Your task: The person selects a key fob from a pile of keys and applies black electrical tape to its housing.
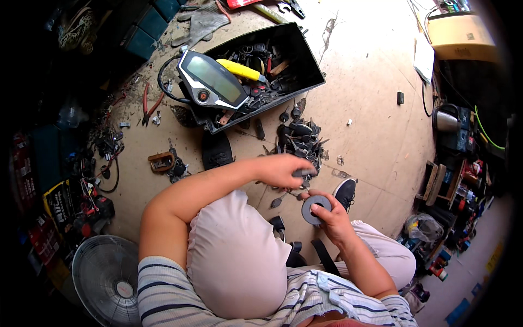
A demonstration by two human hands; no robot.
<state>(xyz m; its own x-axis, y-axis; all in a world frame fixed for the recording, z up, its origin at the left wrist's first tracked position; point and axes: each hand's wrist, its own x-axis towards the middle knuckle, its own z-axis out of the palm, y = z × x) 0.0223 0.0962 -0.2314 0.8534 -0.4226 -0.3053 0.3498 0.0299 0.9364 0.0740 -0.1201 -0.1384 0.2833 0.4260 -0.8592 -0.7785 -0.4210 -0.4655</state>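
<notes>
My left hand (286, 170) reaches across over the near edge of a heap of keys (299, 139) with dark heads on the floor. Its fingers are closed on a small dark grey piece (304, 172), whose kind I cannot make out. Just to the right and nearer, my right hand (333, 218) grips a flat grey ring (308, 210), with the thumb over its central hole. Below the hands a single dark key fob (277, 202) lies apart from the heap.
A black bin (311, 60) of keys and tools stands beyond the heap, with a display unit (215, 80) and a yellow-handled tool (239, 70) on it. Red-handled pliers (147, 104) lie left. My shoes (344, 193) flank the heap. A fan (106, 278) sits near left; cluttered shelves (449, 185) line the right.
</notes>
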